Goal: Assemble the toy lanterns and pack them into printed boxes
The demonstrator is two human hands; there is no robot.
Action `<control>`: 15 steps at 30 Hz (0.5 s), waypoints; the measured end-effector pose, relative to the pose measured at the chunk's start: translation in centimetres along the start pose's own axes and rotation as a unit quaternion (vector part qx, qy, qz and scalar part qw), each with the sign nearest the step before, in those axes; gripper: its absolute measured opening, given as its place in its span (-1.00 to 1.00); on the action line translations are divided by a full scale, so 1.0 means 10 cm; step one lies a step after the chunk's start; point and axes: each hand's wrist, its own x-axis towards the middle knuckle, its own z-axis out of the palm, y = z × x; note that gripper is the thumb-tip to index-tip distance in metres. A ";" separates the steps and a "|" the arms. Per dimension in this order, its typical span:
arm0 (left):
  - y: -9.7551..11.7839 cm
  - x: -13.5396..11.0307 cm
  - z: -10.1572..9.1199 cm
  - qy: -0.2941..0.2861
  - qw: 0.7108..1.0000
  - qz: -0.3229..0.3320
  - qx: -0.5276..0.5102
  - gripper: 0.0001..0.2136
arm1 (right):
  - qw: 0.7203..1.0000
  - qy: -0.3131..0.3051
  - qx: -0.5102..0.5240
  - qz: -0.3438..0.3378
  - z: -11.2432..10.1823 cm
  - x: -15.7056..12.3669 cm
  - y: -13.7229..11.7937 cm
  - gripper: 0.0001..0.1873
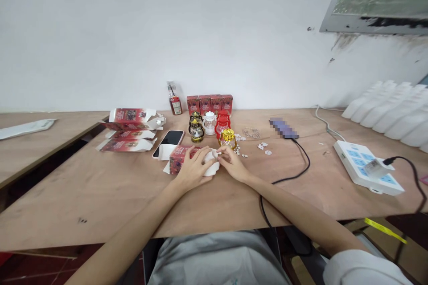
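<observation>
A small red printed cardboard box lies on its side in front of me, with white flaps standing out at both ends. My left hand is closed over its right part, holding it down by the table. At the right end, the fingers of my right hand pinch a white end flap. Just behind my hands stand miniature lanterns: a gold one, a red one, a white one and dark bronze ones. The box's underside is hidden.
Unfolded red cartons lie at the left, beside a phone. Finished boxes and a bottle stand near the wall. Small white discs, another phone with a black cable, and a power strip are rightward.
</observation>
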 end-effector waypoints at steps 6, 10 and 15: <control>-0.01 -0.03 0.00 0.128 0.991 0.044 -0.005 -0.84 | 0.998 -0.020 0.051 0.024 0.05 -0.04 -0.12 -0.52; -0.01 -0.02 -0.01 0.169 0.984 0.046 0.001 -0.88 | 0.988 -0.046 0.130 0.076 0.10 -0.06 -0.17 -0.36; 0.02 0.04 -0.02 0.161 0.983 0.083 0.018 -0.89 | 0.992 -0.022 0.118 0.030 0.16 -0.08 -0.11 -0.14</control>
